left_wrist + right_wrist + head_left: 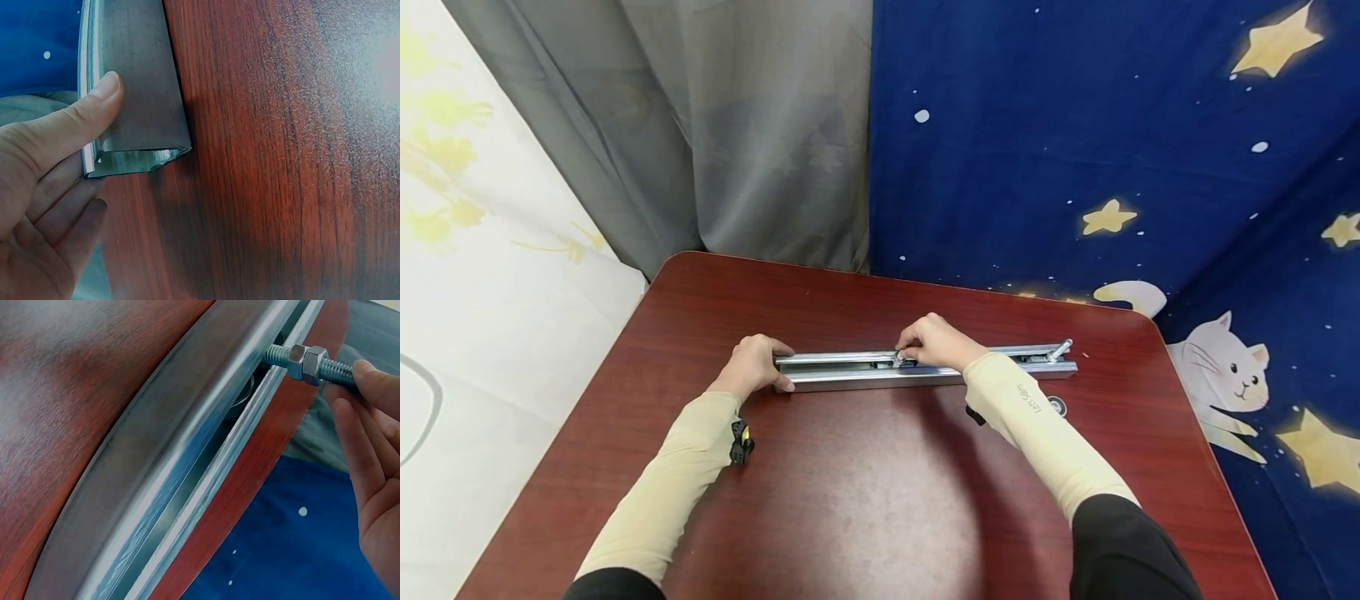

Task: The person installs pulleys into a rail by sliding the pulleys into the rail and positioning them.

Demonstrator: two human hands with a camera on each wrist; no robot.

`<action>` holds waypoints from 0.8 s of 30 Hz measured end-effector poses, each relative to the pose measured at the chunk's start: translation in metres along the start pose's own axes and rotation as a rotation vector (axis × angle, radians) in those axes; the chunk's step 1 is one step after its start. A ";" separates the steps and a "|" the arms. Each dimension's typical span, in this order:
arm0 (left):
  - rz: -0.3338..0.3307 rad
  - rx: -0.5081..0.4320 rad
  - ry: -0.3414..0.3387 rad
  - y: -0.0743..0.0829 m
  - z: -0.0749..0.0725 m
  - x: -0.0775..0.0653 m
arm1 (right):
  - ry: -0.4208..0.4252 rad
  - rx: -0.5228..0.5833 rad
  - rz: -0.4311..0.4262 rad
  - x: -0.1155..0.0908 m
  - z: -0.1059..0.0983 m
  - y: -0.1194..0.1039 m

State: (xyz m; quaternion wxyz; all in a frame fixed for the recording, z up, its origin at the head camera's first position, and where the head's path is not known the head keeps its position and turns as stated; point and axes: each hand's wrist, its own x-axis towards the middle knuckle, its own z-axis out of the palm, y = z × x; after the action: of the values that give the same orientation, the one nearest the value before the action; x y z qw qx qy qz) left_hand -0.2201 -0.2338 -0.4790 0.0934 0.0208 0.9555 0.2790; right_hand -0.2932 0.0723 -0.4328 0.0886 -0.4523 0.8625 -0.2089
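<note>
A silver slotted metal channel (pixel 850 380) lies across the table, its slot facing up. My left hand (pixel 751 365) grips its left end, thumb on the near side wall and fingers on the far side. In the left wrist view the hollow end of the channel (pixel 140 125) shows beside the thumb. Near the channel's middle my right hand (pixel 942 343) pinches the free end of a threaded bolt (pixel 278 355) between thumb and fingers. Two hex nuts (pixel 307 364) sit on that bolt, which stands out of the slot. Its lower end is hidden inside the channel.
A second bolt (pixel 1060 351) leans out of the slot near the channel's right end. A small round metal wheel-like part (pixel 1057 406) lies on the table beside the right forearm. The reddish-brown table (pixel 850 500) ends at grey and blue curtains (pixel 1000 150).
</note>
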 end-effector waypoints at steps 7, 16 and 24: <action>-0.012 -0.005 0.000 0.000 0.001 0.000 | 0.008 0.009 0.010 -0.009 -0.005 0.007; 0.005 0.003 0.003 0.000 0.000 0.001 | 0.030 0.005 0.017 -0.023 -0.010 0.017; 0.013 0.021 0.008 0.000 0.000 0.000 | 0.028 0.007 0.040 -0.032 -0.014 0.023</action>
State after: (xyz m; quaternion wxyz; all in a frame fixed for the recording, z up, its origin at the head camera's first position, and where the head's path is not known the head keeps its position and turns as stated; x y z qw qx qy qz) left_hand -0.2198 -0.2335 -0.4792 0.0875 0.0269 0.9586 0.2697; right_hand -0.2966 0.1140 -0.4316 0.0824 -0.4318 0.8718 -0.2163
